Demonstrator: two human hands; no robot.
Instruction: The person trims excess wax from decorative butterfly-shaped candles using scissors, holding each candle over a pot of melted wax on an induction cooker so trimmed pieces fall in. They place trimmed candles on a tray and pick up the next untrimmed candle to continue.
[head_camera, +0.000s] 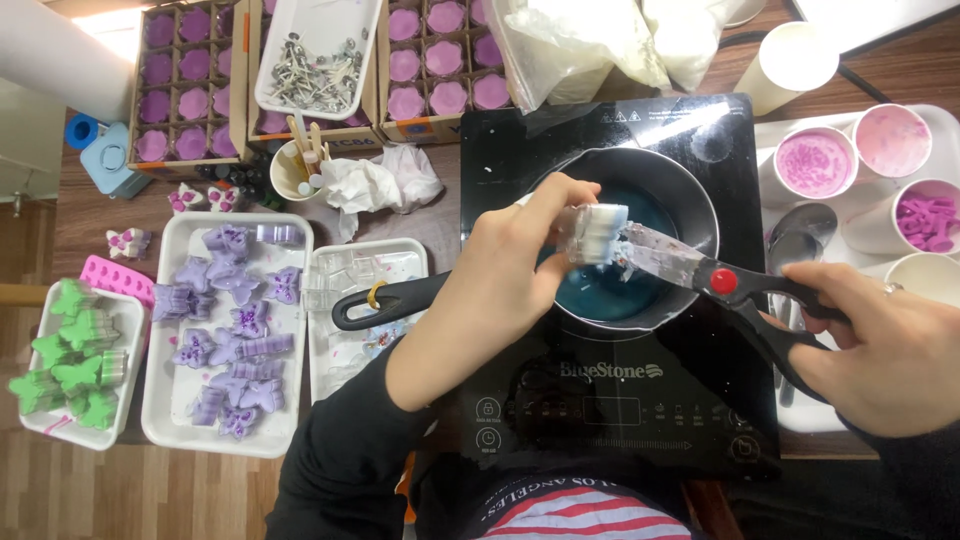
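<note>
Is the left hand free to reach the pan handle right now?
Probably not as it stands: the left hand holds a small clear mould over the pan. The black pan handle lies just below its wrist, unobstructed, so the path is open once the mould is set down.

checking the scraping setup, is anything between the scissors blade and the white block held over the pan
Nothing visible. The left hand holds the white block over the pan, and the scissors in the right hand already have their blade tip against the block's side.
</note>
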